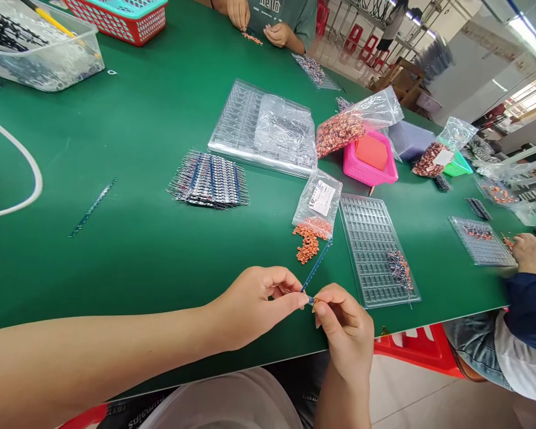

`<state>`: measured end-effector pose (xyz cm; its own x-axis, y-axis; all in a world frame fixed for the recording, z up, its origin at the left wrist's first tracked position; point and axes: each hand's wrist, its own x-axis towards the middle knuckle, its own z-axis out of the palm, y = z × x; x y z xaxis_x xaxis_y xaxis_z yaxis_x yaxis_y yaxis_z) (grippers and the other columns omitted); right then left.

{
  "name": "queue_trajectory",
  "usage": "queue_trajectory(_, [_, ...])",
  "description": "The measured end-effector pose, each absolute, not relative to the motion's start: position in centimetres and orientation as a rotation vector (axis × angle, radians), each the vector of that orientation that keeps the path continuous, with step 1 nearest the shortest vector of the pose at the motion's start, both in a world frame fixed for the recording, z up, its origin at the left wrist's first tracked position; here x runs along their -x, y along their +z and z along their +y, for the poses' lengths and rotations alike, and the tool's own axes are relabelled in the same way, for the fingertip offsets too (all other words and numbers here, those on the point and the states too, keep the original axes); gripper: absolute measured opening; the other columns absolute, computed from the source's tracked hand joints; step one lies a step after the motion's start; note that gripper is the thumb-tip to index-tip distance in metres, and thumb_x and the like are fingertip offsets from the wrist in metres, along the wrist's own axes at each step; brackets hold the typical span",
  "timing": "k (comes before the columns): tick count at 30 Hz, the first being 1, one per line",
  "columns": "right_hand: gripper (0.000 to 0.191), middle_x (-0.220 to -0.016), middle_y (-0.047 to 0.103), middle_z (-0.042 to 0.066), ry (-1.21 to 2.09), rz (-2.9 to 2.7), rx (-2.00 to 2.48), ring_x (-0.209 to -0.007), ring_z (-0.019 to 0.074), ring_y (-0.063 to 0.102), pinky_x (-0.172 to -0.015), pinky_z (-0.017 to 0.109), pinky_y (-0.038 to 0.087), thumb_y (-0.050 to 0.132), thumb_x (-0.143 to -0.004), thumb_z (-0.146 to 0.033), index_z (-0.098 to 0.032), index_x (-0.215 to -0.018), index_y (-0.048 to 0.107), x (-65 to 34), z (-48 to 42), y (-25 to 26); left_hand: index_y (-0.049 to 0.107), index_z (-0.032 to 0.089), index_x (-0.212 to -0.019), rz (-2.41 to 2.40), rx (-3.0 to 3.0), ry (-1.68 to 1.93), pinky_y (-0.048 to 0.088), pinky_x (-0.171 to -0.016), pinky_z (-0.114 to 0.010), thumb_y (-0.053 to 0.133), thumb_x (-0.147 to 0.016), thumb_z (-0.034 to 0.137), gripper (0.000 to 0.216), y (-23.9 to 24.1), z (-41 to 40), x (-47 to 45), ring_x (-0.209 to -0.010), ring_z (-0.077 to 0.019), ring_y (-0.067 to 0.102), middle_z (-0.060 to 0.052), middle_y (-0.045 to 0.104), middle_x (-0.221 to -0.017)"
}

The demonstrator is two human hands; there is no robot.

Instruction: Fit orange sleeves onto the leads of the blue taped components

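Note:
My left hand [259,301] and my right hand [346,328] meet near the front edge of the green table [138,238]. Both pinch the near end of a thin blue taped strip [318,265] that slants away toward a small pile of orange ring parts [307,243]. What my right fingertips pinch at the strip's end is too small to name. A clear blister tray [375,250] with a few assembled parts [401,271] lies just right of my hands. A small clear bag [319,202] with a white label lies behind the orange pile.
A stack of blue taped component strips [209,180] and a loose strip [92,208] lie to the left. Stacked clear trays [259,128], a pink basket [370,161] and bags of orange parts [348,128] sit behind. Other people's hands work at the far edge [259,21] and the right [532,253].

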<state>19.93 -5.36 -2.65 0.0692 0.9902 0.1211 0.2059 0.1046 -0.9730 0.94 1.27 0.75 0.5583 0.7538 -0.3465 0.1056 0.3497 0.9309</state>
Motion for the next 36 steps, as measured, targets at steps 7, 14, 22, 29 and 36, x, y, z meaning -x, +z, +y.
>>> queue_trajectory(7, [0.005,-0.077,0.057,-0.002,1.080,-1.313,1.284,-0.060,0.0082,0.051,-0.052,0.020,0.041,0.065,-0.093,-0.020,-0.023,-0.092,0.068,-20.52,-5.38,-2.95,0.064,0.016,-0.076,0.914,-1.183,0.489,0.044,-0.066,-0.027,0.065,-0.083,0.035,0.020,0.83,1.31,-0.89,-0.068,-0.0144,0.055,0.002,0.061,-0.070])
queue_trajectory(14, [0.005,-0.077,0.057,-0.002,1.078,-1.287,1.269,-0.060,0.0084,0.050,-0.051,0.020,0.040,0.066,-0.092,-0.020,-0.023,-0.095,0.069,-20.47,-5.42,-3.09,0.063,0.016,-0.077,0.914,-1.149,0.474,0.038,-0.061,-0.026,0.065,-0.082,0.036,0.021,0.83,1.27,-0.92,-0.064,-0.0130,0.049,0.004,0.057,-0.067])
queue_trajectory(22, [0.007,-0.078,0.056,-0.002,1.113,-1.295,1.258,-0.060,0.0079,0.050,-0.051,0.020,0.040,0.063,-0.094,-0.020,-0.024,-0.095,0.069,-20.51,-5.34,-3.00,0.063,0.016,-0.077,0.917,-1.100,0.470,0.039,-0.063,-0.027,0.065,-0.081,0.038,0.022,0.94,1.28,-0.95,-0.066,-0.0140,0.050,0.003,0.058,-0.069])
queue_trajectory(29, [0.007,-0.078,0.056,-0.002,1.113,-1.288,1.255,-0.059,0.0084,0.050,-0.051,0.021,0.040,0.063,-0.094,-0.021,-0.024,-0.096,0.069,-20.56,-5.47,-3.07,0.063,0.016,-0.078,0.909,-1.097,0.465,0.039,-0.062,-0.027,0.066,-0.081,0.038,0.022,1.03,1.31,-0.93,-0.066,-0.0138,0.050,0.003,0.058,-0.069])
queue_trajectory(36, [0.005,-0.076,0.055,-0.001,1.088,-1.286,1.280,-0.058,0.0091,0.049,-0.050,0.021,0.040,0.064,-0.094,-0.023,-0.022,-0.095,0.069,-20.56,-5.52,-3.22,0.063,0.016,-0.077,0.911,-1.113,0.466,0.037,-0.060,-0.026,0.067,-0.081,0.038,0.023,0.93,1.36,-0.94,-0.064,-0.0128,0.048,0.004,0.056,-0.067])
